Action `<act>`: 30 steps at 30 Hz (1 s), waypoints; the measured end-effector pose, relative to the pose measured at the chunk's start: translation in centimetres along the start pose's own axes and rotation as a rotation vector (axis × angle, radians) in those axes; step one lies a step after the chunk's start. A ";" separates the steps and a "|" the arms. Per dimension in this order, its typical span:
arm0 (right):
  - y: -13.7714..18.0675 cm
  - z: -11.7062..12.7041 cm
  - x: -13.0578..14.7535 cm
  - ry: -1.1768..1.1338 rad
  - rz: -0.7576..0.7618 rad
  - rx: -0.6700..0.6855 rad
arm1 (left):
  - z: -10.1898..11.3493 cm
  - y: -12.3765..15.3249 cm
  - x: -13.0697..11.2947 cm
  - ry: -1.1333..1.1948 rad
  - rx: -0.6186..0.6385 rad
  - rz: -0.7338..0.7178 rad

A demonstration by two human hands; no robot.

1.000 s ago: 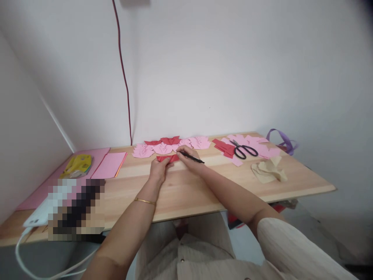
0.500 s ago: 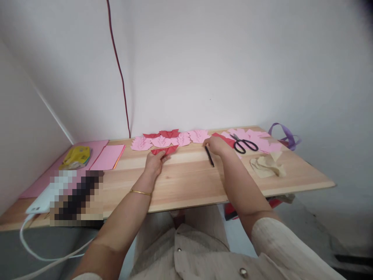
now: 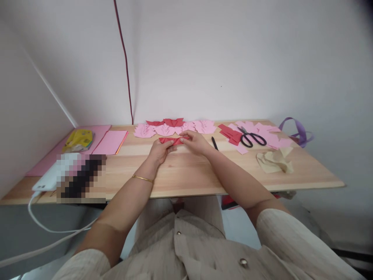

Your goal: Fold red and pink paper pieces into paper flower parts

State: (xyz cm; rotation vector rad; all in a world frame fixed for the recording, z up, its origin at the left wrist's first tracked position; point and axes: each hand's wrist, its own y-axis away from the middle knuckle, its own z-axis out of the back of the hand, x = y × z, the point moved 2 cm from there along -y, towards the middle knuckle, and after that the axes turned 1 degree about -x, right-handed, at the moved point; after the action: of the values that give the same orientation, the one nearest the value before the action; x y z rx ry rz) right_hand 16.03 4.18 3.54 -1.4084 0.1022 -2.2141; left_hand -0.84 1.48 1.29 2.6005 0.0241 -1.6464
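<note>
A folded red paper piece (image 3: 172,140) lies on the wooden table (image 3: 186,175) in front of me. My left hand (image 3: 159,151) pinches its left end, fingers closed on it. My right hand (image 3: 196,142) holds its right end, fingers curled over the paper. A black pen (image 3: 215,143) lies on the table just right of my right hand, free of both hands. Behind the red piece, a row of folded pink paper shapes (image 3: 201,126) and red paper shapes (image 3: 173,122) runs along the wall.
Black scissors (image 3: 251,137) rest on pink and red paper scraps (image 3: 233,135) at the right. A crumpled beige paper (image 3: 275,160) and a purple ribbon (image 3: 297,130) lie farther right. Pink paper sheets (image 3: 110,142), a yellow object (image 3: 78,140) and a white device with cable (image 3: 43,182) sit left.
My right hand laid the black pen down on the table to the right, then came back left to the red paper. My left hand stayed on the paper.
</note>
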 end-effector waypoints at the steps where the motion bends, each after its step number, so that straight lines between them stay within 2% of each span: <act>1: 0.1 0.1 0.0 -0.020 -0.041 0.033 | 0.0 0.0 0.0 0.001 0.010 0.007; 3: 0.2 0.4 -0.1 -0.052 -0.102 0.076 | 0.1 0.0 0.0 0.000 0.001 0.018; 8: 0.2 0.6 -1.2 -0.141 -0.236 0.055 | 0.9 -0.4 0.1 0.015 -0.093 -0.002; 16: -0.2 0.4 -3.5 -0.420 -0.391 0.115 | 1.3 -0.5 0.0 0.025 -0.122 -0.092; 23: -0.2 0.2 -4.4 -0.396 -0.411 0.100 | 2.3 -0.8 -0.2 -0.215 -0.228 -0.268; 27: -0.2 0.3 -4.0 -0.332 -0.428 0.119 | 2.4 -0.5 -1.0 -0.289 -0.232 -0.251; 30: -0.5 0.6 -2.7 -0.244 -0.438 0.242 | 2.3 -0.2 -1.9 -0.280 -0.217 -0.207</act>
State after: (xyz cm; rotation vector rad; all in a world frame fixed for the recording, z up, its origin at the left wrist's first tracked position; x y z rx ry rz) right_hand 17.29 5.95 1.72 -1.6637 -0.5914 -2.2632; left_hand -3.77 1.59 2.02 2.2538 0.4443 -1.9376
